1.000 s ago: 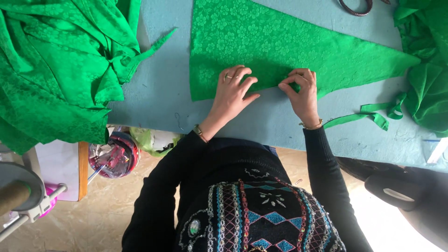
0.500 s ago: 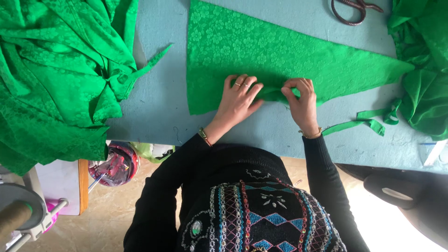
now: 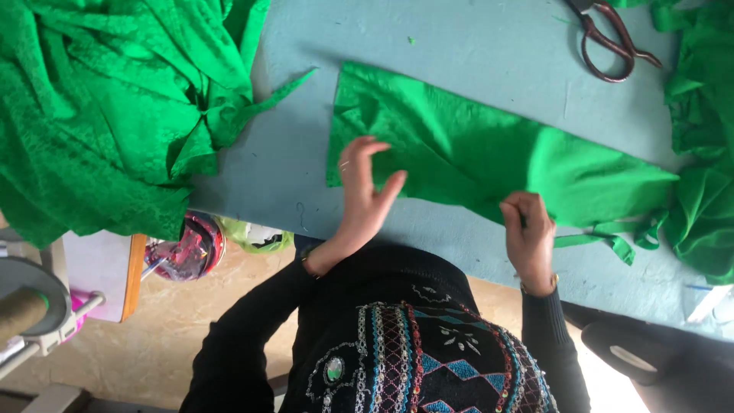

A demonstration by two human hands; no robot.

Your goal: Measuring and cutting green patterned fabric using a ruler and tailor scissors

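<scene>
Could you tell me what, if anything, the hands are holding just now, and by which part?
The right hand pinches the green fabric piece at its near edge. The left hand only rests flat on the cloth, fingers spread, gripping nothing.

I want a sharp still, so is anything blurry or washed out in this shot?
Head view: the left hand is slightly motion-blurred; the green fabric piece and scissors look sharp; the floor at bottom right is blown out by glare.
</scene>
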